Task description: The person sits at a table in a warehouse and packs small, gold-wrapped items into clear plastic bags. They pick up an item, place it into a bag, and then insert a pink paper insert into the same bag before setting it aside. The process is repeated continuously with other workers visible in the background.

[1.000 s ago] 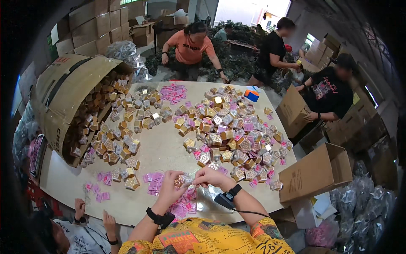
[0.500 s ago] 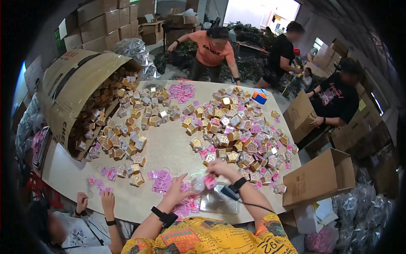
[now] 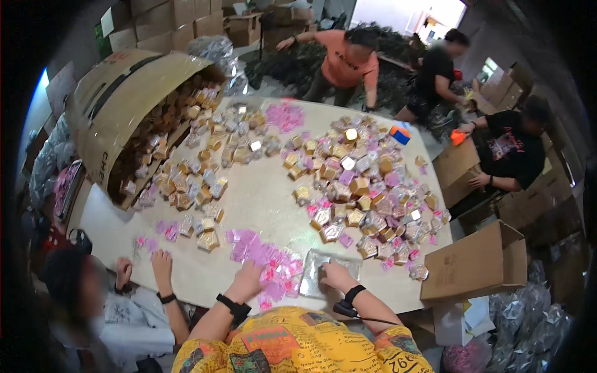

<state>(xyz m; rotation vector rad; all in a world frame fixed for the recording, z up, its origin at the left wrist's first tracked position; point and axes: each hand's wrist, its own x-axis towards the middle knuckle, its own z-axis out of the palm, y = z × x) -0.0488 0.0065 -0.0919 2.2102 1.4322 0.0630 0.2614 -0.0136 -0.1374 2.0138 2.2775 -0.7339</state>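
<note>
My left hand (image 3: 249, 280) rests on a spread of pink printed tags (image 3: 264, 253); its fingertips are mostly hidden behind the back of the hand. My right hand (image 3: 336, 276) lies on a flat, shiny silvery-clear stack (image 3: 311, 284) that looks like plastic bags. Its fingers are bent and pressed together at the stack, and whatever they pinch cannot be made out. Beyond it spreads a large heap of small gold-and-clear star-shaped boxes (image 3: 354, 217), mixed with pink tags. A smaller group of such boxes (image 3: 205, 193) lies to the left.
A big tipped carton (image 3: 118, 99) spills boxes at left. An open carton (image 3: 460, 264) stands at the right edge. A blue-orange tape dispenser (image 3: 400, 134) lies at far right. Co-workers sit at left (image 3: 134, 317), stand across (image 3: 348, 65) and hold a box at right (image 3: 507, 146).
Both hands have moved apart and down: the left onto the pink tags, the right onto the silvery stack. The clear-wrapped piece with pink they held is out of them. My view has shifted.
</note>
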